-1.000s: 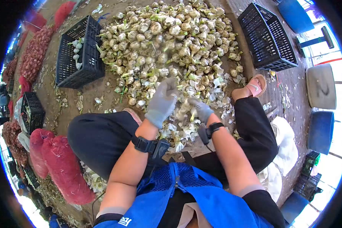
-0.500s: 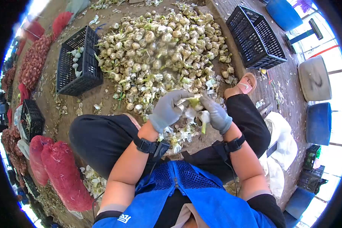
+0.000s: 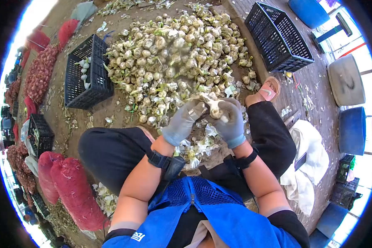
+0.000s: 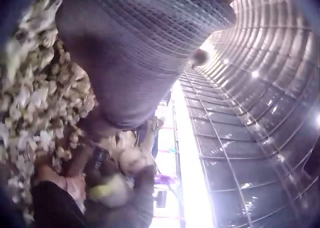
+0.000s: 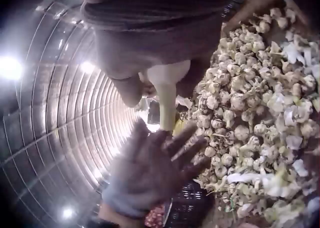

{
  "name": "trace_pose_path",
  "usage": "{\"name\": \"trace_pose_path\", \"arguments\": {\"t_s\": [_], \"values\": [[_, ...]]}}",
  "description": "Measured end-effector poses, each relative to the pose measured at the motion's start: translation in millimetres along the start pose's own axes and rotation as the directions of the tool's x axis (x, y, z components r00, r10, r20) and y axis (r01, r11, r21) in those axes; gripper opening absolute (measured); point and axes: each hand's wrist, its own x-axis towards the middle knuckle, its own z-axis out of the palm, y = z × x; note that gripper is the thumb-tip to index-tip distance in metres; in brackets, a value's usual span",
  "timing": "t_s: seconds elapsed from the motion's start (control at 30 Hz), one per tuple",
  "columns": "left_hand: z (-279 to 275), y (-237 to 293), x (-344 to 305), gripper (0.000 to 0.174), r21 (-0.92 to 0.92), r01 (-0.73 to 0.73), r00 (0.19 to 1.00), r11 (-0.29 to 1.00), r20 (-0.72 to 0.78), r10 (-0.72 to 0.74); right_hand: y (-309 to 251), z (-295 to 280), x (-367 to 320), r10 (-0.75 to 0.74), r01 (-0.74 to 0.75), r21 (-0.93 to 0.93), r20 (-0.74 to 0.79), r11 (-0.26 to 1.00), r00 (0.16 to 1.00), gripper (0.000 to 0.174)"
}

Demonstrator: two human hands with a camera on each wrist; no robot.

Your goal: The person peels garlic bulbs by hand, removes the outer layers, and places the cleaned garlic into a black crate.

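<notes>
In the head view my gloved right hand (image 3: 231, 122) grips a whitish garlic bulb (image 3: 215, 110), its stem angled up to the left. My gloved left hand (image 3: 181, 123) is just left of the bulb, fingers close by the stem. From the right wrist, the bulb (image 5: 167, 74) looks pale and smooth, its stem pointing down toward the left hand (image 5: 150, 170), whose blurred fingers are spread out. The back of the left glove fills much of the left wrist view. A large pile of untrimmed garlic (image 3: 182, 53) lies beyond both hands.
A black crate (image 3: 76, 89) at left holds several cleaned bulbs. Another black crate (image 3: 279, 37) stands at upper right. Loose peelings (image 3: 200, 149) lie between the legs. Red mesh sacks (image 3: 76, 194) lie at lower left, a white cloth (image 3: 306, 165) at right.
A second ago the hands were blurred at the pile's near edge. Then both held a leafy garlic bulb between them; now the bulb sits in the right hand, with the left fingers spread.
</notes>
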Motion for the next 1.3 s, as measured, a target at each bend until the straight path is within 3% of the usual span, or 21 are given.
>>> {"name": "trace_pose_path", "arguments": {"t_s": [0.03, 0.07, 0.1, 0.13, 0.17, 0.37, 0.43, 0.53, 0.57, 0.63, 0.7, 0.83, 0.97, 1.07, 1.3], "values": [[1.2, -2.7, 1.3, 0.038, 0.003, 0.002, 1.0, 1.0, 0.001, -0.002, -5.2, -1.3, 1.7, -0.145, 0.14, -0.214, -0.008, 0.967, 0.989, 0.051], [1.1, -8.4, 2.8, 0.038, -0.061, 0.025, 0.999, 0.998, -0.041, -0.027, -6.7, -2.8, 2.5, -0.19, 0.189, -0.315, 0.029, 0.93, 0.981, 0.048], [0.8, -14.5, 4.7, 0.039, -0.125, 0.044, 0.995, 0.991, -0.081, -0.054, -8.1, -3.9, 2.4, -0.189, 0.188, -0.315, 0.027, 0.93, 0.982, 0.048], [3.0, -15.3, 7.6, 0.036, 0.0, -0.015, 0.997, 1.0, -0.082, 0.015, -9.4, -4.1, 1.8, -0.266, 0.264, -0.314, 0.038, 0.912, 0.963, 0.047], [5.1, -15.2, 7.6, 0.036, 0.001, -0.013, 0.997, 1.0, -0.08, 0.013, -10.1, -3.9, 0.4, -0.34, 0.337, -0.312, 0.048, 0.888, 0.939, 0.046], [14.2, -5.4, 7.8, 0.032, -0.045, 0.01, 0.993, 0.999, -0.117, -0.016, -5.7, -7.4, -2.8, -0.306, 0.306, -0.343, 0.053, 0.888, 0.95, 0.047], [14.5, 5.4, 3.1, 0.034, 0.2, 0.084, 0.99, 0.976, -0.129, -0.059, -1.3, -5.6, -2.1, -0.302, 0.297, -0.341, 0.04, 0.892, 0.952, 0.047], [11.6, -1.9, 3.4, 0.035, 0.308, 0.058, 0.992, 0.95, -0.121, -0.021, -0.6, -2.0, 0.7, -0.273, 0.256, -0.266, -0.026, 0.929, 0.962, 0.047], [13.5, -0.6, 1.9, 0.035, 0.307, 0.057, 0.992, 0.95, -0.122, -0.02, -2.8, -2.1, 1.9, -0.272, 0.253, -0.286, -0.03, 0.924, 0.962, 0.046], [19.4, 4.3, -0.9, 0.036, 0.287, -0.1, 0.989, 0.953, -0.078, 0.127, -5.5, -1.8, 2.6, -0.274, 0.251, -0.306, -0.034, 0.918, 0.961, 0.045], [19.3, -4.1, 0.8, 0.035, 0.194, -0.102, 0.985, 0.976, -0.119, 0.127, -7.5, -0.9, 1.6, -0.361, 0.335, -0.337, -0.015, 0.88, 0.933, 0.046], [15.8, -10.7, 2.6, 0.035, 0.005, -0.086, 0.98, 0.996, -0.178, 0.085, -0.2, 4.3, 0.5, -0.351, 0.326, -0.28, -0.042, 0.903, 0.935, 0.049], [13.4, -10.6, -2.8, 0.035, 0.051, -0.043, 0.974, 0.998, -0.219, 0.053, 0.7, 5.7, 1.7, -0.359, 0.337, -0.247, -0.047, 0.908, 0.932, 0.052], [19.1, 0.8, -3.1, 0.035, 0.035, -0.131, 0.977, 0.991, -0.168, 0.135, 1.6, 9.1, -2.3, -0.337, 0.318, -0.247, -0.04, 0.915, 0.941, 0.051], [11.8, -3.8, -0.4, 0.037, 0.073, -0.069, 0.981, 0.995, -0.176, 0.081, 0.1, 9.7, -0.4, -0.318, 0.287, -0.297, -0.058, 0.911, 0.946, 0.048]]}}
